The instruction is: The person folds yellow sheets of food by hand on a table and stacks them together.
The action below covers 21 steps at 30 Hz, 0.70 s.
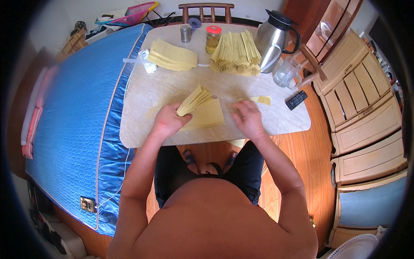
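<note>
My left hand (169, 121) grips a bundle of folded yellow paper sheets (195, 98), their pleated edges fanning up and to the right. Under the bundle, flat yellow paper (208, 115) lies on the table near its front edge. My right hand (249, 118) hovers over the tabletop to the right of that paper, slightly blurred, with bent fingers apart and nothing visible between them. Just beyond its fingers is a small pale paper piece with a gold-coloured patch (264, 100). Farther back stand a thick block of folded yellow paper (236, 53) and a looser flat stack (174, 55).
Along the table's (145, 97) back are a metal shaker (185, 34), a red-lidded jar (213, 40) and a steel thermos jug (273, 39). A glass mug (286, 73) and remote control (296, 100) sit right; a white container (149, 63) sits left. A blue bed (84, 97) adjoins.
</note>
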Each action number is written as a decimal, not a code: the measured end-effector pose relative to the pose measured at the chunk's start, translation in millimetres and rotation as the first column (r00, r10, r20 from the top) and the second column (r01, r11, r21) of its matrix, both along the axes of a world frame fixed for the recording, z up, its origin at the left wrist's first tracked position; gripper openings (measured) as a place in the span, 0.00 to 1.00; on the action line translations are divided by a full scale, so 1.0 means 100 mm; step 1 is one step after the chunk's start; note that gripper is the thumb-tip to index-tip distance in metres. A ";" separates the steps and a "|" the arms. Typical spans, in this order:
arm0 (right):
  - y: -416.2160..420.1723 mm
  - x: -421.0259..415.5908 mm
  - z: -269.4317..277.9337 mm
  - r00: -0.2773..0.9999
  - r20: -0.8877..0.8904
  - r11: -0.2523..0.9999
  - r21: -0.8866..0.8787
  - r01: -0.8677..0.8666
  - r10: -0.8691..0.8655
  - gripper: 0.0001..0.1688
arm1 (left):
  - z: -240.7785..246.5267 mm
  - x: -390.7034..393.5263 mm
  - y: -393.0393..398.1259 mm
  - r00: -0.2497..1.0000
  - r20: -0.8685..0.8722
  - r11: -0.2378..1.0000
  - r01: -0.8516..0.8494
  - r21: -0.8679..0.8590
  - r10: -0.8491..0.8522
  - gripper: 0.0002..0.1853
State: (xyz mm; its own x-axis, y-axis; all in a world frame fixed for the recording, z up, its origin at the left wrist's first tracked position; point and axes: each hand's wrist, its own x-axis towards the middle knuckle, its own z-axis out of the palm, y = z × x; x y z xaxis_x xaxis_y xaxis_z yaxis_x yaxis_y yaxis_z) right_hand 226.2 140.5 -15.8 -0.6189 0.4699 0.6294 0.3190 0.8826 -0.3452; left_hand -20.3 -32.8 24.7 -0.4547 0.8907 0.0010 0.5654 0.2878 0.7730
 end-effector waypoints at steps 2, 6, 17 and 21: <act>-0.20 -0.13 0.07 0.984 0.027 0.985 0.009 -0.174 0.173 0.16 | -0.03 0.04 0.04 0.998 -0.044 0.999 0.046 -0.022 -0.046 0.18; -0.24 -0.25 0.02 0.950 0.198 0.951 0.147 -0.273 0.242 0.11 | -0.09 0.12 0.08 0.989 -0.136 0.998 0.066 0.001 -0.066 0.19; -0.18 -0.35 0.08 0.953 0.138 0.962 -0.056 -0.266 0.271 0.03 | 0.16 0.24 0.06 0.983 -0.129 0.990 0.123 -0.075 -0.131 0.24; -0.14 -0.35 0.12 0.952 0.148 0.963 -0.085 -0.257 0.267 0.05 | 0.09 0.27 0.13 0.957 -0.243 0.984 0.130 -0.124 -0.157 0.25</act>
State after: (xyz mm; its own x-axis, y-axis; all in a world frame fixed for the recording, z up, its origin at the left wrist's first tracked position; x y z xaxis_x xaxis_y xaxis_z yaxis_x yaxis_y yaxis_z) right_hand 190.8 126.8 -3.7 -0.8141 0.3139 0.4886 0.1340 0.9202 -0.3678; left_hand 7.1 -19.8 33.6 -0.3194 0.9476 0.0014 0.7785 0.2616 0.5706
